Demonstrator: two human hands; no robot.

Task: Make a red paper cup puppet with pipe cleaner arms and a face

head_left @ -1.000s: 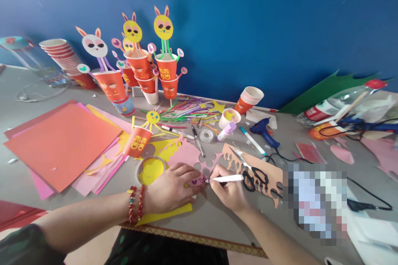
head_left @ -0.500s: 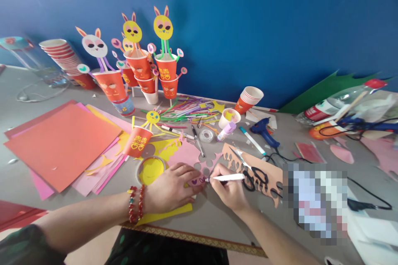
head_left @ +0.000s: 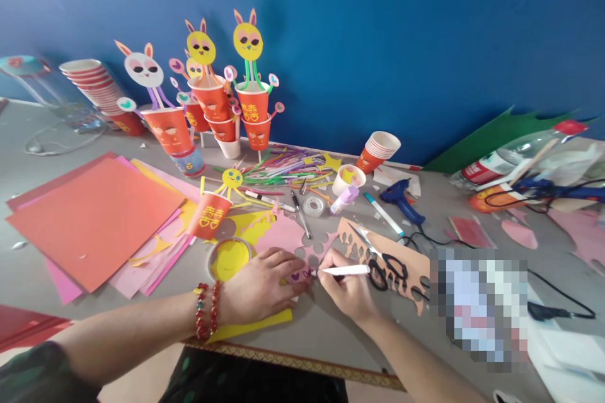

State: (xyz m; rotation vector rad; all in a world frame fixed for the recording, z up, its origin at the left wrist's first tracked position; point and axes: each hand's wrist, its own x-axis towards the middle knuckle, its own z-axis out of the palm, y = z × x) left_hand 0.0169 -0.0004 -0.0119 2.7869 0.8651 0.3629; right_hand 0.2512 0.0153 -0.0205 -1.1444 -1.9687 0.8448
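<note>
My left hand point(head_left: 259, 286) lies flat on the grey table, fingers spread, pressing down a small pink paper piece point(head_left: 299, 274) that bears purple heart marks. My right hand point(head_left: 347, 289) is closed round a white marker point(head_left: 344, 271), its tip touching the pink piece's right edge. A yellow sheet point(head_left: 250, 326) sticks out under my left palm. A red bead bracelet point(head_left: 207, 310) circles my left wrist. Black-handled scissors point(head_left: 384, 260) rest on a tan cut-out strip point(head_left: 410, 274) just right of my right hand.
Orange cups with paper bunny faces point(head_left: 248, 85) stand at the back. Orange, pink and yellow sheets point(head_left: 94, 217) lie left. Straws point(head_left: 283, 170), pens, a tape roll point(head_left: 314, 206), a glue stick point(head_left: 345, 199), a blue glue gun point(head_left: 401, 198) and stacked cups point(head_left: 380, 150) fill the middle. Bottle and cables at right.
</note>
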